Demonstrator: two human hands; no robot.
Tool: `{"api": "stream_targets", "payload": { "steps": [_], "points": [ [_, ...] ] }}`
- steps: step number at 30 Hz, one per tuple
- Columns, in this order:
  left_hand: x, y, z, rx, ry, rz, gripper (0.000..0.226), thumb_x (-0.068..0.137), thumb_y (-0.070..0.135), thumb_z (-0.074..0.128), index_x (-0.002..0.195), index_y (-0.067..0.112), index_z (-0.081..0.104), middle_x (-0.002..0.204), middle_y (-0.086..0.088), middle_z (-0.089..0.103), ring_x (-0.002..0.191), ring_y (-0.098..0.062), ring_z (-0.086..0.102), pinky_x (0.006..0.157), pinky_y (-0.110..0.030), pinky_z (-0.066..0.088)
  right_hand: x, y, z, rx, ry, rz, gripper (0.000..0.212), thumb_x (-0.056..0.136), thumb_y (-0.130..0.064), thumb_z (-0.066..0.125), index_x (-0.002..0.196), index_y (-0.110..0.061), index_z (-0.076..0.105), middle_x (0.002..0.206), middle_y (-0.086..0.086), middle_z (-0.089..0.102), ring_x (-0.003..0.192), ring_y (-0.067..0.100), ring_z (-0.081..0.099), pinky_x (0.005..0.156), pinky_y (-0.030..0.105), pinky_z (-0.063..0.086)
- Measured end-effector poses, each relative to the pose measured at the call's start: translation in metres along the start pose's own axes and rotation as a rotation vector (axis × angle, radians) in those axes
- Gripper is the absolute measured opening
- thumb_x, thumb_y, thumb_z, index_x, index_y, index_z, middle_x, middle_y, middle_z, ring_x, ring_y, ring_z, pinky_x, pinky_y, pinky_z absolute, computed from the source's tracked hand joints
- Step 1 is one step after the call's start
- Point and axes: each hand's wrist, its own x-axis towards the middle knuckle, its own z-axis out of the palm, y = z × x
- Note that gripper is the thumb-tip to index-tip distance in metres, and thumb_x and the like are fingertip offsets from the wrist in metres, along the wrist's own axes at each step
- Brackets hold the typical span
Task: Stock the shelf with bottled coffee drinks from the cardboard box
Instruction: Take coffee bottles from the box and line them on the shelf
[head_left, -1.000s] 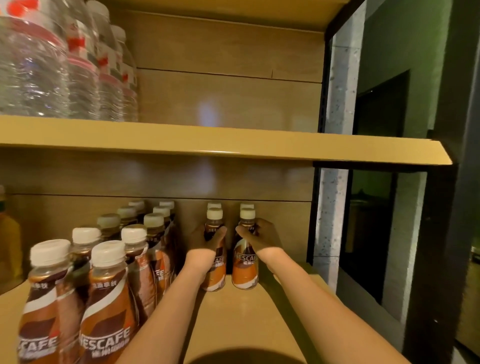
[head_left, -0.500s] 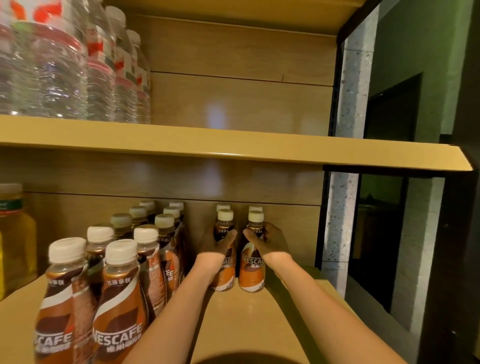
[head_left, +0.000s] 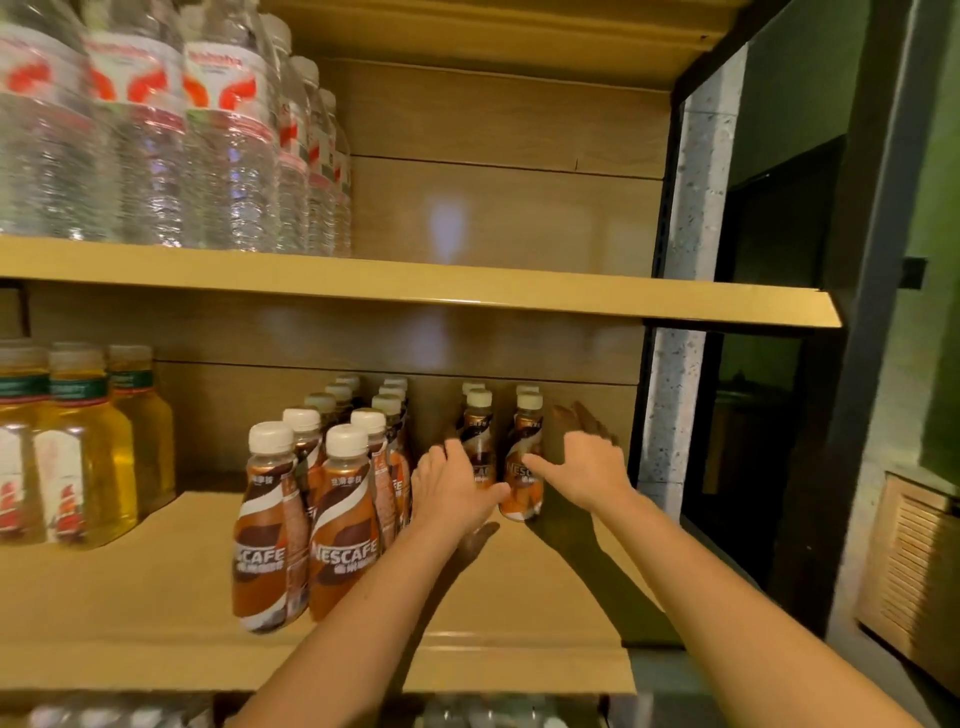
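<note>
Two brown-and-white coffee bottles with white caps stand side by side deep on the lower shelf (head_left: 519, 597): a left bottle (head_left: 478, 431) and a right bottle (head_left: 525, 447). Two more caps show just behind them. My left hand (head_left: 451, 491) lies in front of the left bottle's lower half, fingers loose and thumb stretched toward the right bottle. My right hand (head_left: 589, 467) is just right of the right bottle, fingers relaxed and thumb tip at its label. Neither hand curls round a bottle. The cardboard box is out of view.
Two rows of several coffee bottles (head_left: 340, 499) stand left of my arms. Yellow drink bottles (head_left: 83, 447) fill the far left. Water bottles (head_left: 156, 156) line the upper shelf (head_left: 415, 291). A dark frame post (head_left: 810, 467) bounds the shelf's right end.
Both hands gripped the two back bottles earlier; now the fingers have loosened and the hands have drawn back a little. The view has pulled back and shifted left, showing more shelf.
</note>
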Motion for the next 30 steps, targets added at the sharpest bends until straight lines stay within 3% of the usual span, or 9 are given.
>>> {"api": "stream_targets", "payload": {
  "steps": [1, 3, 7, 13, 16, 20, 30],
  "points": [
    [-0.01, 0.001, -0.003, 0.063, -0.018, 0.069, 0.084, 0.08, 0.048, 0.063, 0.143, 0.011, 0.022, 0.146, -0.012, 0.032, 0.137, -0.029, 0.028, 0.113, -0.044, 0.029, -0.009, -0.002, -0.008, -0.082, 0.001, -0.012, 0.047, 0.085, -0.059, 0.05, 0.095, -0.013, 0.054, 0.098, 0.007, 0.061, 0.106, 0.03, 0.054, 0.096, 0.044, 0.039],
    [-0.03, 0.003, -0.008, 0.119, -0.092, 0.159, 0.093, 0.08, 0.047, 0.062, 0.148, 0.014, 0.009, 0.153, -0.01, 0.022, 0.143, -0.027, 0.019, 0.116, -0.047, 0.021, -0.025, -0.005, -0.02, -0.151, -0.024, -0.041, 0.064, 0.084, -0.057, 0.053, 0.129, -0.013, 0.043, 0.133, 0.012, 0.05, 0.128, 0.033, 0.041, 0.11, 0.05, 0.027],
    [-0.067, 0.001, -0.024, 0.169, -0.183, 0.243, 0.091, 0.082, 0.044, 0.062, 0.149, 0.016, 0.008, 0.155, -0.007, 0.022, 0.143, -0.026, 0.02, 0.117, -0.045, 0.021, -0.059, -0.017, -0.032, -0.088, -0.056, -0.054, 0.079, 0.082, -0.055, 0.057, 0.145, -0.022, 0.024, 0.155, 0.009, 0.023, 0.143, 0.029, 0.022, 0.116, 0.053, 0.017],
    [-0.132, -0.017, -0.063, 0.237, -0.259, 0.419, 0.086, 0.079, 0.047, 0.065, 0.145, 0.017, 0.019, 0.149, -0.008, 0.033, 0.136, -0.026, 0.033, 0.111, -0.04, 0.032, -0.12, -0.044, -0.035, -0.081, -0.106, -0.031, 0.079, 0.082, -0.054, 0.058, 0.147, -0.024, 0.022, 0.158, 0.006, 0.015, 0.145, 0.029, 0.018, 0.116, 0.056, 0.018],
    [-0.163, -0.04, -0.089, 0.242, -0.29, 0.47, 0.089, 0.081, 0.048, 0.063, 0.148, 0.018, 0.013, 0.155, -0.006, 0.025, 0.141, -0.024, 0.027, 0.114, -0.038, 0.027, -0.156, -0.062, -0.031, -0.041, -0.079, -0.045, 0.076, 0.082, -0.051, 0.06, 0.145, -0.022, 0.028, 0.157, 0.005, 0.02, 0.144, 0.027, 0.021, 0.115, 0.053, 0.022],
    [-0.192, -0.08, -0.118, 0.253, -0.258, 0.479, 0.086, 0.082, 0.047, 0.061, 0.148, 0.015, 0.015, 0.155, -0.006, 0.023, 0.142, -0.022, 0.025, 0.115, -0.038, 0.025, -0.205, -0.086, -0.016, -0.044, -0.087, -0.089, 0.071, 0.084, -0.046, 0.06, 0.143, -0.018, 0.03, 0.155, 0.008, 0.025, 0.142, 0.028, 0.026, 0.114, 0.048, 0.025],
    [-0.21, -0.169, -0.146, 0.289, -0.282, 0.407, 0.09, 0.08, 0.054, 0.06, 0.148, 0.017, 0.016, 0.155, -0.007, 0.024, 0.141, -0.026, 0.025, 0.115, -0.042, 0.025, -0.262, -0.133, 0.035, -0.104, -0.188, -0.036, 0.074, 0.083, -0.049, 0.059, 0.143, -0.019, 0.029, 0.152, 0.008, 0.029, 0.138, 0.031, 0.029, 0.113, 0.053, 0.023]
  ]
}}
